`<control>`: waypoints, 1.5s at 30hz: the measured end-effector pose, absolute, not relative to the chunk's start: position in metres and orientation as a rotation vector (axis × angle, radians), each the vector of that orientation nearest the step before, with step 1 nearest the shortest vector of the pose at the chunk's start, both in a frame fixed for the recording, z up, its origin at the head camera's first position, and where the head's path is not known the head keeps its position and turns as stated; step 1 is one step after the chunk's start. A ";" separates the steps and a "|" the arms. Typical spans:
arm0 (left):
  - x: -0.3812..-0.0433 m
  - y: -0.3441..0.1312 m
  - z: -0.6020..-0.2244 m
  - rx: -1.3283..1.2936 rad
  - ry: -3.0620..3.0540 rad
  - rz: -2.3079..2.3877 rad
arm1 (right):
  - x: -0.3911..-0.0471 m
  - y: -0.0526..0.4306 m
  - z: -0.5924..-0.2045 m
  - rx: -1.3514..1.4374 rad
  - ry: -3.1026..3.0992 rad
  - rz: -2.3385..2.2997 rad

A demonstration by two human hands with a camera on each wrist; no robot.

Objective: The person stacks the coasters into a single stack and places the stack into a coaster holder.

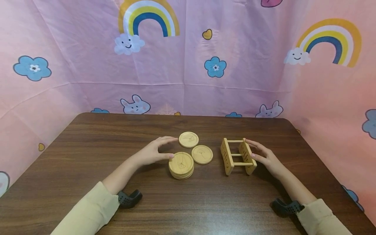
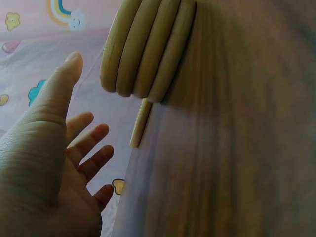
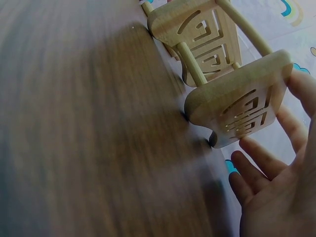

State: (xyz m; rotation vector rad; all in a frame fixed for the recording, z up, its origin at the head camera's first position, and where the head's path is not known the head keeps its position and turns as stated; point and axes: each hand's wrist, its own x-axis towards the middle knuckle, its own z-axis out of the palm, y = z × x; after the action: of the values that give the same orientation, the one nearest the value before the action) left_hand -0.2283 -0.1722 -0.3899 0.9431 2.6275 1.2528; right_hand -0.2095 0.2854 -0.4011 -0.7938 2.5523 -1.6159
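My left hand [image 1: 151, 151] is beside a stack of round wooden coasters [image 1: 181, 163], its thumb tip right at the top coaster's edge and its fingers spread. Its forefinger reaches toward a single coaster [image 1: 188, 139] lying behind. Another flat coaster [image 1: 202, 154] lies to the stack's right. In the left wrist view the stack [image 2: 143, 49] stands apart from the spread fingers. On the right, my right hand [image 1: 265, 158] touches the outer side of a wooden coaster rack [image 1: 247, 153], fingers loosely extended. The rack [image 3: 247, 106] has cut-out side panels joined by round bars, with no coasters between them.
All the pieces stand on a dark brown wooden table [image 1: 141, 127]. A pink and purple cloth [image 1: 188, 75] printed with rainbows, flowers and rabbits hangs around its back and sides. Each wrist carries a black band mount [image 1: 129, 198] near the sleeve.
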 end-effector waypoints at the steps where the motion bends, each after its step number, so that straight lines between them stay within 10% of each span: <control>1: -0.229 -0.173 -0.390 0.932 2.637 1.249 | -0.209 0.285 -0.402 -0.785 2.552 -1.614; 45: -0.293 -0.130 -0.387 0.825 2.784 0.811 | -0.209 0.287 -0.400 -0.817 2.559 -1.613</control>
State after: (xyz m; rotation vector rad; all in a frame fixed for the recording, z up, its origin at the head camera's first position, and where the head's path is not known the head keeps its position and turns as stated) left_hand -0.2934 -0.1303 -0.3865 0.8249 2.7836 0.8107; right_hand -0.2089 0.2866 -0.3998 -0.8175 2.5592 -1.6128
